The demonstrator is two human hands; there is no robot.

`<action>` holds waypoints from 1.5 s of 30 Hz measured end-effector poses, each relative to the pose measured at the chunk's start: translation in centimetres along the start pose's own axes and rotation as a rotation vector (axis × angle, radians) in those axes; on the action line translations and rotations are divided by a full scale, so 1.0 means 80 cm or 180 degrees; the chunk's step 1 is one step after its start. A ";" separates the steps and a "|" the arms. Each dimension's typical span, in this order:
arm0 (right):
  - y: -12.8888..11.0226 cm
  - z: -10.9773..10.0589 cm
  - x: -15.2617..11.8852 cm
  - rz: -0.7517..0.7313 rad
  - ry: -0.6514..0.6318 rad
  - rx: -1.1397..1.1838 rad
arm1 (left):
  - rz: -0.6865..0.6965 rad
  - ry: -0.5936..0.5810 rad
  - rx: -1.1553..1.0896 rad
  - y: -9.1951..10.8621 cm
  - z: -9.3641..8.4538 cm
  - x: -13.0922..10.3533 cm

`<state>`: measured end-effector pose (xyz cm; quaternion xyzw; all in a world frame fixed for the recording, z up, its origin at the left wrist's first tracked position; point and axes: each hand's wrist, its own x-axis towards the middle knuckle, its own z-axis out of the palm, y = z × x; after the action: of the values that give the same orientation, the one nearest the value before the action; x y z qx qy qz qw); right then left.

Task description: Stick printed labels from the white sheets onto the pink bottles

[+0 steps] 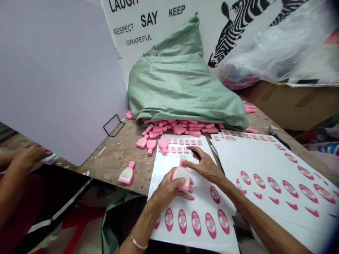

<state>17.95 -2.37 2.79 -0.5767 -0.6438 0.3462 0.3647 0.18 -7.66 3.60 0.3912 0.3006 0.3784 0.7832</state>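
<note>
My left hand (169,188) is closed round a small pink toy bottle (181,174) with a pale oval label, tilted slightly with its neck pointing away. Close by, my right hand (205,163) holds a thin black tool (195,153) between its fingers; its exact kind is unclear. The right thumb tip is at the bottle's neck. Under both hands lies a white sticker sheet (174,199) with pink oval stickers along its near end and small stickers at the far end. Another pink bottle (163,145) lies on the sheet's far left corner.
A labelled pink bottle (127,173) lies at the table's front edge. Many pink bottles (180,127) spill from a green sack (182,84). More sticker sheets (254,158) and a black-handled tool (279,138) are on the right. A co-worker's hand (29,155) shows left, beside a large pale panel (63,77).
</note>
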 end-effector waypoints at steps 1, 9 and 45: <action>0.007 0.005 0.007 0.0064 -0.0071 -0.0032 | -0.0022 0.0196 0.0141 0.000 -0.013 -0.009; -0.013 0.101 0.079 0.0046 0.0212 -0.1950 | 0.0509 0.2656 0.3873 0.031 -0.106 -0.030; 0.066 0.013 0.024 -0.0935 0.0574 -0.2147 | 0.0408 0.1379 0.1084 -0.016 -0.031 0.097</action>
<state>19.51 -0.01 -2.16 -0.5941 -0.7627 0.0066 0.2553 2.86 -0.78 -0.14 0.4454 0.4948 0.4460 0.5982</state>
